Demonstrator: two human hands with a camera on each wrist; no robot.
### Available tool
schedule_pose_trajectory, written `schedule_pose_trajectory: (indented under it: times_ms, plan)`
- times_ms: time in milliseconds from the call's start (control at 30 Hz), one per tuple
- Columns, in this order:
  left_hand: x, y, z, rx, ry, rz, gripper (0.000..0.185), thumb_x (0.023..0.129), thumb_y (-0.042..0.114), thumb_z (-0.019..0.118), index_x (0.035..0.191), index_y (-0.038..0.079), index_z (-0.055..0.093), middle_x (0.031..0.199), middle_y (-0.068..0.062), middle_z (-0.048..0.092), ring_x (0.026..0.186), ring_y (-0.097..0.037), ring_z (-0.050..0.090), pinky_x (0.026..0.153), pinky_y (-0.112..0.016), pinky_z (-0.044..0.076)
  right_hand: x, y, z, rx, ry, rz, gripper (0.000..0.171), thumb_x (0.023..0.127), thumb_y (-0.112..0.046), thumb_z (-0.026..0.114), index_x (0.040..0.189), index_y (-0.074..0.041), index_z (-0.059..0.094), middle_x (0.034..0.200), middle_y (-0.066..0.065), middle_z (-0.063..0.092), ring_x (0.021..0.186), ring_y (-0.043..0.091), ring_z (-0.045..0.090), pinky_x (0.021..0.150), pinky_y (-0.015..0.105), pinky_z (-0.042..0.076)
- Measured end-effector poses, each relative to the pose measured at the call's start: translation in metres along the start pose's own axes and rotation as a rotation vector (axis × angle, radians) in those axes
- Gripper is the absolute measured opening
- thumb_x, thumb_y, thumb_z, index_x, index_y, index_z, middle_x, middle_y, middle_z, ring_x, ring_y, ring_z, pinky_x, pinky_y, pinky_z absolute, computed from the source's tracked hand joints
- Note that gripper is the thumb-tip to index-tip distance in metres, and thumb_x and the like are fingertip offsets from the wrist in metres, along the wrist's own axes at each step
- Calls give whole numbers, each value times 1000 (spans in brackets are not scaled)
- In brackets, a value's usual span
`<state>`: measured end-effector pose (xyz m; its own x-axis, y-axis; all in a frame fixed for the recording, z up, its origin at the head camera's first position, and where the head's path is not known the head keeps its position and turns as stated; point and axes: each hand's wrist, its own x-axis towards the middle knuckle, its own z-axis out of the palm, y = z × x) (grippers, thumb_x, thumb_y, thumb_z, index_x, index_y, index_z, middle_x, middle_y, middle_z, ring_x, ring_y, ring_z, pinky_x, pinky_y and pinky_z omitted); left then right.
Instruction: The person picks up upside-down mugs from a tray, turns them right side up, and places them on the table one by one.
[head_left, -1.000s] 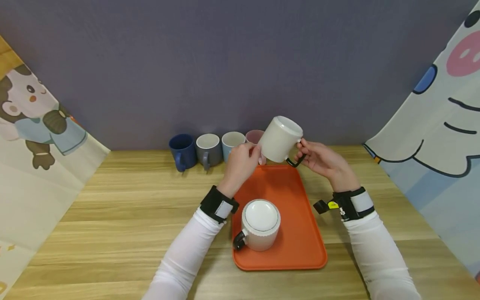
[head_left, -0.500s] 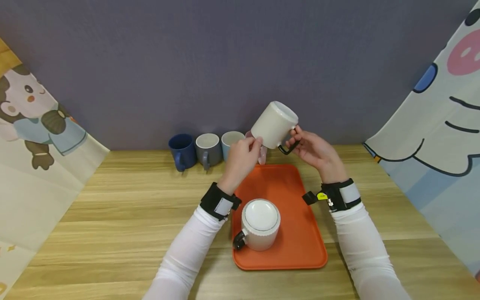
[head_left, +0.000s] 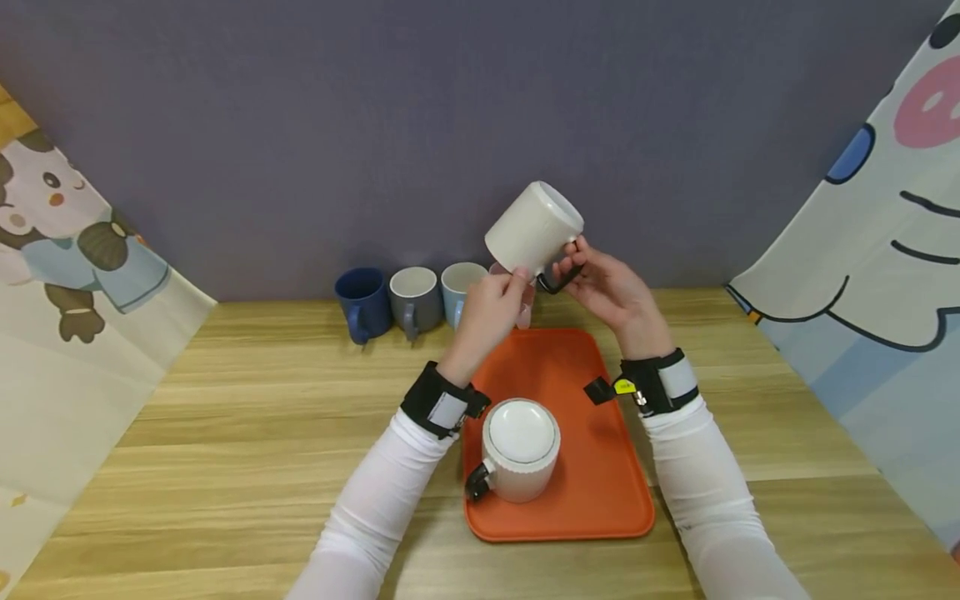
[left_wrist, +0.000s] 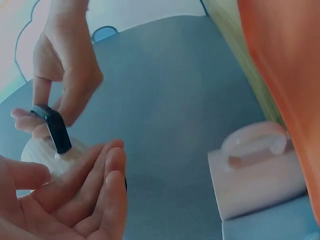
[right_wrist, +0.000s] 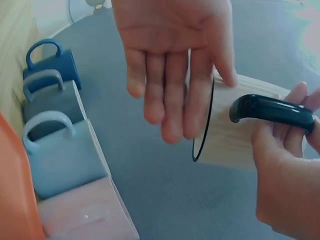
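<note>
White mug (head_left: pixel 534 227) is held in the air above the far end of the tray (head_left: pixel 592 467), tipped on its side, its long axis slanting up and away with the base toward the camera. The right hand (head_left: pixel 603 287) pinches its black handle (head_left: pixel 557 282) from the right. The left hand (head_left: pixel 491 308), fingers straight, touches the rim from below left; both are equally near.

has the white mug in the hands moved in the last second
Yes. The white mug has gone up and to the left, judged against the row of mugs at the wall, held by the right hand.
</note>
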<state>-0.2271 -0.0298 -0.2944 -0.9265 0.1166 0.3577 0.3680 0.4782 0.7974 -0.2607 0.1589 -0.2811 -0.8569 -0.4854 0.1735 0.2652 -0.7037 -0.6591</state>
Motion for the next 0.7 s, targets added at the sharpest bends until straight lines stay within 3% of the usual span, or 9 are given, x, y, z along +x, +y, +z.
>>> schedule_pose_trajectory:
  times_ms: [200,333,467,600,700]
  plan:
    - [3,0,0,-171,-107,-89,48,102,36,41,91,2,73,89,-12,72,79,-23,67,64,-27,51,6,12,6,6,-44,-38,26,100,-9,44,87,0,65,80,5,67,77,16,62,84,28,49]
    - [6,1,0,-352,-149,-163,45,103,31,38,108,-3,67,96,-23,69,78,-25,67,66,-32,55,8,20,10,-110,-72,-69,29,101,-19,42,88,-5,64,77,1,66,81,14,61,84,27,46]
    - [7,2,-2,-491,-141,-209,41,104,25,38,117,-5,62,103,-28,66,79,-24,66,69,-33,55,9,26,12,-137,-84,-93,28,100,-21,43,88,-6,64,77,0,66,83,13,61,84,27,46]
    - [8,3,-7,-556,-117,-257,40,103,25,40,119,-5,62,110,-27,65,93,-32,67,80,-37,55,10,29,13,-120,-88,-106,28,100,-21,43,90,-6,64,79,1,66,84,13,62,83,25,47]
    - [7,2,-9,-600,-100,-266,39,102,24,43,119,-6,62,113,-26,64,99,-33,66,85,-37,54,10,32,13,-181,-59,-111,27,100,-22,44,89,-9,65,80,-2,67,85,11,61,84,24,46]
